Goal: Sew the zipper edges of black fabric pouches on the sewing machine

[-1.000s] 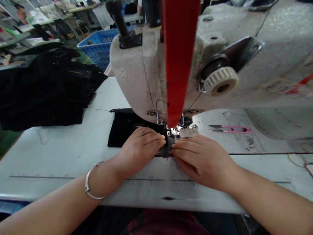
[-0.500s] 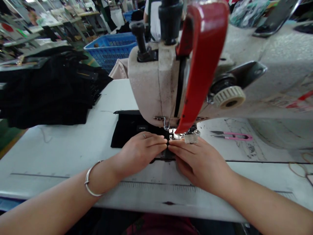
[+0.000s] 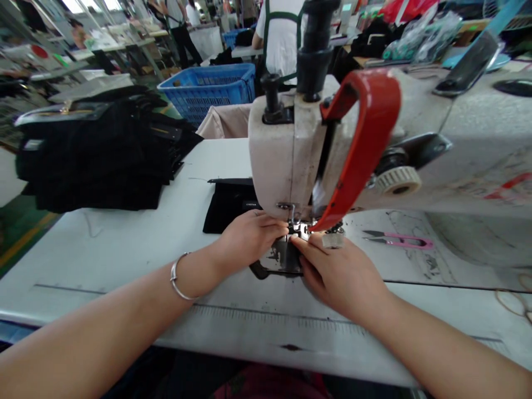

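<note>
A black fabric piece [image 3: 222, 208] with a small white-lettered label lies under the head of the sewing machine [image 3: 272, 160], partly hidden by it and by my left hand. My left hand [image 3: 251, 235], with a bracelet at the wrist, has its fingers bent and pressed together on the fabric's near edge, just left of the presser foot [image 3: 297, 228]. On the other side, my right hand [image 3: 343, 271] has its fingers stretched out, the index fingertip close beside the foot. Whether fabric lies under the right fingertips is hard to see. A dark metal plate [image 3: 276, 260] shows between the hands.
Pink-handled thread snips [image 3: 409, 241] lie right of the machine head. A stack of black garments [image 3: 95, 155] occupies the table's left side. Behind stand a blue plastic basket [image 3: 208, 88] and a beige cloth-lined bin [image 3: 230, 121]. A person in an apron [image 3: 282, 39] is further back.
The view has shifted, so the scene sits slightly further right. The fabric edge has moved away from me, baring more of the metal plate. My left fingers have gone from flat to bent.
</note>
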### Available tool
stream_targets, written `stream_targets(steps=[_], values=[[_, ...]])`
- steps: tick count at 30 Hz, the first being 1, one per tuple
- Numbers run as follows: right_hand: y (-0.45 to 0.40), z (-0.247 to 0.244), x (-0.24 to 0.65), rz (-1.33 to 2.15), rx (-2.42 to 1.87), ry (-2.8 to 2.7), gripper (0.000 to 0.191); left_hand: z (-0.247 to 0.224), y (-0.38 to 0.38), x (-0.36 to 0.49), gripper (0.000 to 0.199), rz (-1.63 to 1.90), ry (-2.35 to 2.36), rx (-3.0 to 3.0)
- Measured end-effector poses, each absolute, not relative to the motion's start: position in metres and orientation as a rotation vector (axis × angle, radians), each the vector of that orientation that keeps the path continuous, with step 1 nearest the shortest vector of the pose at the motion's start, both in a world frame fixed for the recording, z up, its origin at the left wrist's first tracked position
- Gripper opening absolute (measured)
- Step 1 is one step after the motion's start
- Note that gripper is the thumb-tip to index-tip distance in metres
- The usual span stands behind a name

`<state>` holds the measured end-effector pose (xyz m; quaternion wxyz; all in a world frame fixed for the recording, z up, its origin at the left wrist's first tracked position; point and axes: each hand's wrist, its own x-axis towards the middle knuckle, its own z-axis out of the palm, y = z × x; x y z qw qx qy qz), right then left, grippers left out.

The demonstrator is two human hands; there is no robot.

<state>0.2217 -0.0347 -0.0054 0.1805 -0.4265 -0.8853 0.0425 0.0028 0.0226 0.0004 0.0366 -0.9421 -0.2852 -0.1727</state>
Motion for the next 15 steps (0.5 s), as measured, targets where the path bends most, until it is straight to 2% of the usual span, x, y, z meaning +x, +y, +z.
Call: stream_targets(steps=[6, 15], values=[[-0.035, -0.007, 0.221, 0.121, -1.203, -2.483, 0.034, -0.004, 0.026, 0.005, 0.017, -0.526, -1.010, -2.827], [-0.034, -0.009, 0.223, 0.167, -1.185, -2.515, 0.032, 0.002, 0.031, -0.012, 0.027, -0.429, -1.076, -2.847]])
